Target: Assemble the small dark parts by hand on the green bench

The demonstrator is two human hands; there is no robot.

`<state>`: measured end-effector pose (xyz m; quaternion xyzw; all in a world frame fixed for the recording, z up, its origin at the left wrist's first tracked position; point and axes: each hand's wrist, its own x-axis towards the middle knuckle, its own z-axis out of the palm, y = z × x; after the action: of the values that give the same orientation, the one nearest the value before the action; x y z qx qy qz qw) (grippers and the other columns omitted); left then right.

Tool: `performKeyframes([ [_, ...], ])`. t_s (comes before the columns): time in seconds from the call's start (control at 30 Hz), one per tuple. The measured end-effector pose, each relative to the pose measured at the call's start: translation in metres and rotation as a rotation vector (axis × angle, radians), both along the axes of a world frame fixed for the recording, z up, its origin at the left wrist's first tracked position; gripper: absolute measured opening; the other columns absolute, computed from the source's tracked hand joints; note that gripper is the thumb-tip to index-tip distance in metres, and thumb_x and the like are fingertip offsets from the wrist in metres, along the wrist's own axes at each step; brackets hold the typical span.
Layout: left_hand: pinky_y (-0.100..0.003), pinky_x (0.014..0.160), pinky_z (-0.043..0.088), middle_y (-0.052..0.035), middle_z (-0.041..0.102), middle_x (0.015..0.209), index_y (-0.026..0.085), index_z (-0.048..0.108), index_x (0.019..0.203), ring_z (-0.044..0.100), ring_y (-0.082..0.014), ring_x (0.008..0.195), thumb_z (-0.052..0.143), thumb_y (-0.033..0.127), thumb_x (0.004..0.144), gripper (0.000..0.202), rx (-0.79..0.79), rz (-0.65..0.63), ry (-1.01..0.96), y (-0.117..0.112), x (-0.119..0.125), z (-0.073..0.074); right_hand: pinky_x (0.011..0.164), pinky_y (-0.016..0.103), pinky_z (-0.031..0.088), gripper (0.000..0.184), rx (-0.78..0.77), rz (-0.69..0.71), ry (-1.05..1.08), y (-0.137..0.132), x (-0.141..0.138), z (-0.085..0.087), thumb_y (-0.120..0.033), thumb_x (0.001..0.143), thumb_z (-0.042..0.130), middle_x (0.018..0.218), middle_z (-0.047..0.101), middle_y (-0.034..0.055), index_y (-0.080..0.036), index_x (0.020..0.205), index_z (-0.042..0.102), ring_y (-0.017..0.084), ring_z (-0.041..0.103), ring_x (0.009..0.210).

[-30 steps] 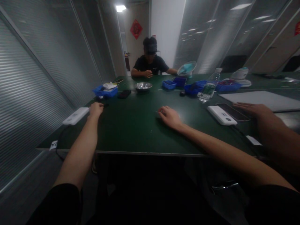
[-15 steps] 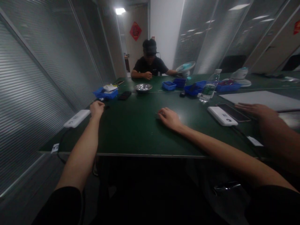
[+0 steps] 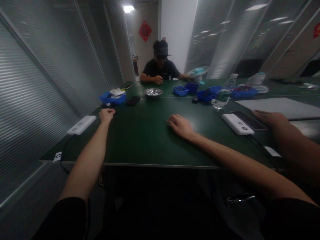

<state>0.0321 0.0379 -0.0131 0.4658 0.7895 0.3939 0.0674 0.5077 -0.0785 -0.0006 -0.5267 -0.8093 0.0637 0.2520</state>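
Observation:
My left hand rests on the green table, its fingers curled; whatever they hold is hidden. It lies just right of a white power bank and just short of a small dark object. My right hand lies at the table's middle with fingers curled down over a small thin item that I cannot make out.
A co-worker's hand lies flat beside a dark phone and a second white power bank. Further back stand a water bottle, a metal bowl and blue bins. Another person sits opposite.
My left hand has slid a little forward and to the right, away from the white power bank. My right hand has barely moved. The person opposite has lowered a teal-and-white object.

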Motion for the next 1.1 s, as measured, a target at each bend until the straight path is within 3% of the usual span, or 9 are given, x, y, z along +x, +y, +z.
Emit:
performKeyframes([
  [0.3, -0.034, 0.104, 0.052, -0.0126, 0.079, 0.114, 0.016, 0.081, 0.103, 0.072, -0.0262, 0.111, 0.080, 0.017, 0.080, 0.023, -0.059, 0.007, -0.061, 0.001, -0.001, 0.002, 0.072, 0.030, 0.046, 0.023, -0.021, 0.018, 0.003, 0.000, 0.000, 0.001, -0.037, 0.106, 0.052, 0.114, 0.066, 0.0088, -0.023, 0.117, 0.066, 0.021, 0.064, 0.091],
  [0.43, -0.042, 0.105, 0.051, -0.0148, 0.078, 0.114, 0.016, 0.081, 0.090, 0.070, -0.0329, 0.116, 0.085, 0.024, 0.076, 0.016, -0.126, 0.036, -0.085, 0.001, -0.005, 0.004, 0.073, 0.030, 0.046, 0.022, -0.021, 0.024, -0.014, 0.000, 0.000, 0.000, -0.037, 0.106, 0.053, 0.112, 0.066, 0.0082, -0.023, 0.117, 0.067, 0.020, 0.063, 0.089],
  [0.63, -0.039, 0.101, 0.053, -0.0121, 0.080, 0.108, 0.018, 0.081, 0.084, 0.072, -0.0310, 0.111, 0.085, 0.024, 0.073, 0.013, -0.099, 0.019, -0.125, 0.001, -0.004, 0.003, 0.075, 0.031, 0.047, 0.021, -0.003, 0.044, -0.010, 0.001, 0.002, -0.002, -0.036, 0.105, 0.054, 0.112, 0.066, 0.0077, -0.023, 0.116, 0.067, 0.020, 0.064, 0.092],
  [0.83, -0.039, 0.101, 0.053, -0.0112, 0.080, 0.110, 0.019, 0.083, 0.093, 0.071, -0.0302, 0.111, 0.084, 0.023, 0.075, 0.018, -0.108, -0.036, -0.074, 0.000, -0.002, 0.003, 0.074, 0.030, 0.046, 0.021, 0.002, 0.085, -0.003, -0.002, 0.003, 0.001, -0.035, 0.106, 0.054, 0.111, 0.065, 0.0069, -0.023, 0.117, 0.067, 0.019, 0.063, 0.092],
  [0.97, -0.034, 0.095, 0.053, -0.0089, 0.080, 0.109, 0.020, 0.083, 0.096, 0.072, -0.0272, 0.105, 0.083, 0.029, 0.081, 0.018, -0.160, -0.246, 0.032, -0.007, 0.023, 0.012, 0.076, 0.029, 0.046, 0.019, 0.005, 0.115, 0.000, -0.003, 0.003, 0.002, -0.035, 0.104, 0.057, 0.111, 0.066, 0.0063, -0.023, 0.115, 0.067, 0.019, 0.064, 0.094],
  [1.1, -0.032, 0.094, 0.052, -0.0054, 0.079, 0.109, 0.023, 0.083, 0.100, 0.071, -0.0237, 0.104, 0.079, 0.038, 0.086, 0.020, -0.163, -0.765, 0.072, -0.023, 0.084, 0.019, 0.078, 0.030, 0.047, 0.022, 0.007, 0.156, -0.006, -0.005, 0.003, 0.003, -0.035, 0.099, 0.065, 0.113, 0.065, 0.0059, -0.023, 0.117, 0.066, 0.020, 0.065, 0.098],
])
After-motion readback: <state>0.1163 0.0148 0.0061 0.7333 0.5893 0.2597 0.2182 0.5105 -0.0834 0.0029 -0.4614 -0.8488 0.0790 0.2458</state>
